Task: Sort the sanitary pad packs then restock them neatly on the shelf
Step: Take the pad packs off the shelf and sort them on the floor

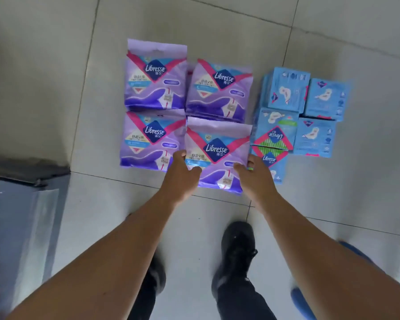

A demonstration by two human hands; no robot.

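Sorting looks largely done: soft purple plastic pad packs [169, 107] form a block at frame centre on the pale tiled floor [56, 65], small blue packs [305, 112] grouped right of them. Shelving remains. Left hand [183, 172] and right hand [254, 176] grip the nearest purple pack [217, 155] by its sides.

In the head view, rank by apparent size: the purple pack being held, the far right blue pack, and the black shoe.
1. Purple pack, gripped by both hands.
2. Black shoe, though nearer the camera, so unsure.
3. Far right blue pack, smallest.
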